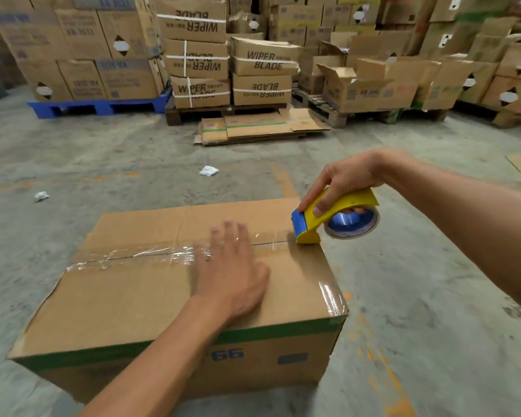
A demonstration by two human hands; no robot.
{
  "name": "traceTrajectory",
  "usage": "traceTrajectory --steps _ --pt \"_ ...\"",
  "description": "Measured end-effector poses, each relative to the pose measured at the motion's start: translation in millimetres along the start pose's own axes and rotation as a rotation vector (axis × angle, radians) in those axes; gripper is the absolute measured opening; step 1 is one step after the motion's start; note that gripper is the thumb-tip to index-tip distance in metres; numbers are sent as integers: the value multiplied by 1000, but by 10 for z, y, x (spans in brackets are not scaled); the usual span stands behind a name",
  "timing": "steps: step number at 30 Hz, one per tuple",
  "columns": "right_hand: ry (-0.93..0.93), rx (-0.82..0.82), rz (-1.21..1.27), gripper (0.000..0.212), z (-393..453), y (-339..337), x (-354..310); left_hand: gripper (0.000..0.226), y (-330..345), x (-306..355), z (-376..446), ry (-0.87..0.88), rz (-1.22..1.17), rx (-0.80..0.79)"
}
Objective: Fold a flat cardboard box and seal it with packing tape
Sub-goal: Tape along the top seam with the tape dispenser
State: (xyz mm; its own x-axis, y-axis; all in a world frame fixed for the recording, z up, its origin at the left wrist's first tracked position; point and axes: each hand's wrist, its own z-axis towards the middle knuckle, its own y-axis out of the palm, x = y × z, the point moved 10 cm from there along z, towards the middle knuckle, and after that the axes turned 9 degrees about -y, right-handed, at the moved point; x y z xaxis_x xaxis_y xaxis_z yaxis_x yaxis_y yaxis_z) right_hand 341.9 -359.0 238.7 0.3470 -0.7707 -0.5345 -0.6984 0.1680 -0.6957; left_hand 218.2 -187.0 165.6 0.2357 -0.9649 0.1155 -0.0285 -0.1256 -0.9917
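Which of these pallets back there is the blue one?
The blue pallet at far left, under the stacked boxes; the pallets to its right are dark wood.

Yellow tape dispenser (pixel 340 210) with a blue front end, blue-cored roll (clear tape) just under the gripping fingers. Plain brown box (pixel 127 299), green stripe below its top edge, blue print.

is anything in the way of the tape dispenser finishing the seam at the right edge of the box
Nothing visible. The tape dispenser already sits at the box edge; the left hand lies behind it on the taped seam.
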Motion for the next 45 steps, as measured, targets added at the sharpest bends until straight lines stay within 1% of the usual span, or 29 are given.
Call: traceTrajectory --steps 2,3,5,7,9,17,22,26,28,30,32,33,35,38,41,45 --pt "14 4 -19 31 15 -2 -3 88 11 441 -16 87 -90 -21" --pt "21 -1 -25 31 22 3 2 95 74 577 -5 91 -128 -54" --pt "25 -12 -16 31 36 16 27 108 241 666 20 57 -143 -89" --pt "18 -16 19 31 26 17 67 115 320 631 25 28 -114 -50" --pt "3 -20 63 31 8 23 108 115 324 602 24 24 -120 -11" --pt "-13 -16 216 36 -153 -16 349 112 325 602 42 55 -122 12" --pt "36 58 213 34 -439 -202 663 112 354 643 61 74 -105 -12" --pt "45 82 145 31 -413 -133 739 112 347 647 37 67 -107 -33" --pt "29 85 122 31 -379 -90 732 116 336 658 35 32 -87 -64" --pt "19 94 116 30 -388 -74 733 127 318 746 48 -22 -59 -105" --pt "13 96 108 29 -405 -68 729 134 290 911 47 -31 -46 -108" --pt "9 92 107 29 -410 -60 726 131 275 1008 49 -6 -48 -85" --pt "3 85 107 28 -405 -38 729 118 293 1126 55 38 -74 -46" --pt "0 88 120 29 -386 3 788 105 368 1132 67 26 -93 -25" --pt "-5 87 152 29 -371 67 880 93 390 1174 64 49 -55 -26" --pt "-32 83 241 34 -420 122 980 88 409 1199 89 58 -26 -37"
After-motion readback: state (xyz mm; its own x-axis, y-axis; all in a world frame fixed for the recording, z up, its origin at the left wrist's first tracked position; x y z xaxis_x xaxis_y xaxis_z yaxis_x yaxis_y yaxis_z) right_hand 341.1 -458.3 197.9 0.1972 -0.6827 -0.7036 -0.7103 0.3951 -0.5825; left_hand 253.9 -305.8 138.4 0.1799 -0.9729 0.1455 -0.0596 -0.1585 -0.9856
